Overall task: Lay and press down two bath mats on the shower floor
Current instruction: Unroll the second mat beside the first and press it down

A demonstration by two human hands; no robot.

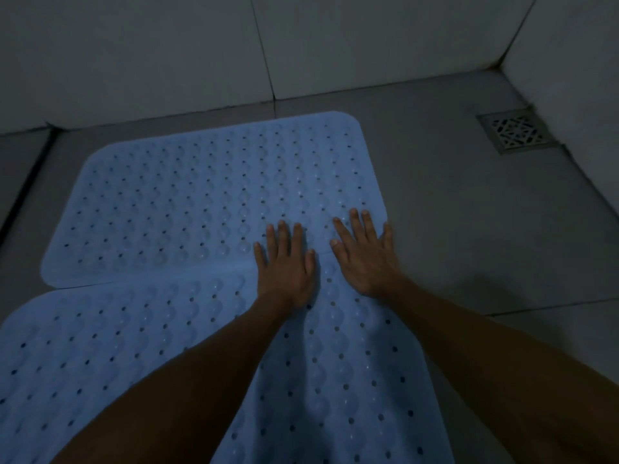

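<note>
A dim tiled shower stall in a bathroom is showing here. Large pale grey wall tiles (167, 45) with dark grout lines are filling the top of the frame and meeting in a corner at the upper right. Just below that corner, a square metal floor drain with a patterned grille (516, 131) is sitting in the grey tiled floor (452, 202). Two light blue perforated rubber bath mats, the farther one (187, 202) and the nearer one (100, 356), are lying across the floor at centre and lower left.
</note>
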